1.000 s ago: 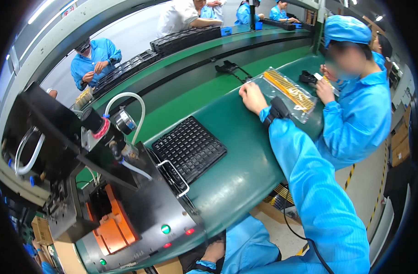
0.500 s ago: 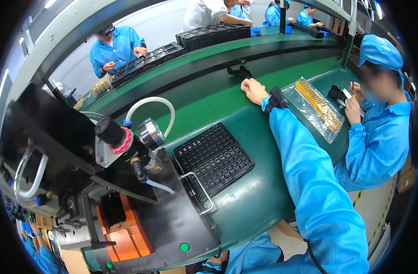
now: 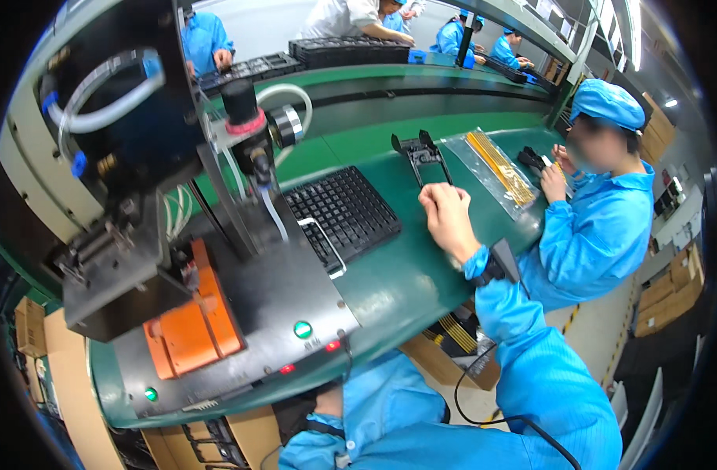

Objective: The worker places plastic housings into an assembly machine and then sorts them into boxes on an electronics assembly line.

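Note:
My right hand (image 3: pixel 450 221) is raised over the green bench, its fingers pinched on the near end of a black plastic frame (image 3: pixel 427 155). This frame has two thin legs and upright tabs at its far end. A strapped black device sits on my right wrist. Low in the view, a bit of bare skin at my left hand or wrist (image 3: pixel 329 402) shows beside the blue sleeve, under the bench's front edge; its fingers are hidden. Left of my right hand lies a black grid tray (image 3: pixel 344 213) with many small pockets.
A press machine with an orange fixture (image 3: pixel 192 313) and a pressure regulator (image 3: pixel 245 117) fills the left. A clear bag of yellow strips (image 3: pixel 496 168) lies at the right, near a seated co-worker (image 3: pixel 601 196). An open carton (image 3: pixel 452 352) stands below the bench.
My right hand has drawn back toward me from the far green strip, bringing the black plastic frame with it. The head view has turned, so the machine appears higher and closer.

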Demonstrator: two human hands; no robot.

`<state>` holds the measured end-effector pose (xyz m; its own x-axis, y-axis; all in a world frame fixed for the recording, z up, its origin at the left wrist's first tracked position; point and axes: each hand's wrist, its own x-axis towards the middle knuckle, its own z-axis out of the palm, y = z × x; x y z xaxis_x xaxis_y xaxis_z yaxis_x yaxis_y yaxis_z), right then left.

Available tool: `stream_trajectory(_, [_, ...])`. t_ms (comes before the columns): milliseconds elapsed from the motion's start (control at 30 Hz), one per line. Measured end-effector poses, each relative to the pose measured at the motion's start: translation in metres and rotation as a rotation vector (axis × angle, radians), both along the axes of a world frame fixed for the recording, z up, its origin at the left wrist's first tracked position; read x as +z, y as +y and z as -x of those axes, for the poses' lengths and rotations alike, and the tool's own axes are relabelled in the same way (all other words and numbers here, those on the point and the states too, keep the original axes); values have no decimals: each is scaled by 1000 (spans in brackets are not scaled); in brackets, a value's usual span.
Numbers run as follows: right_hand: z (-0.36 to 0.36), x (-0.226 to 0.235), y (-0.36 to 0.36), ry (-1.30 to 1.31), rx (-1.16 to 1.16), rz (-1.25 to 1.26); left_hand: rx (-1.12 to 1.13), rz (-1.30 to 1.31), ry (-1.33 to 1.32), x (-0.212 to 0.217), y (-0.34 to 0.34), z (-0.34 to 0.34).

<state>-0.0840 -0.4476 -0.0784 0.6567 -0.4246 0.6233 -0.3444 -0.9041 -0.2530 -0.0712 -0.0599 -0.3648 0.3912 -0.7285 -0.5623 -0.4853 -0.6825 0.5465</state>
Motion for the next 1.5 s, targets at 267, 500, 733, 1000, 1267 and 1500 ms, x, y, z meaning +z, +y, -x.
stream_trajectory(267, [61, -1, 63, 13, 91, -148, -186, -6, -81, 3, -4, -3])
stream_trajectory(500, [48, 27, -22, 168, 128, 106, -305, 13, -96, 35, -21, 6])
stream_trajectory(733, [44, 30, -34, 257, 192, 139, -285, 19, -90, 41, -21, 3])
stream_trajectory(1000, [41, 31, -38, 281, 233, 164, -295, -28, -71, 33, -19, 0])
stream_trajectory(1267, [37, 27, -50, 279, 258, 53, -306, 9, -85, 22, -20, -2])
stream_trajectory(1500, [33, 29, -50, 308, 258, 24, -289, 14, -61, 22, -18, -3])
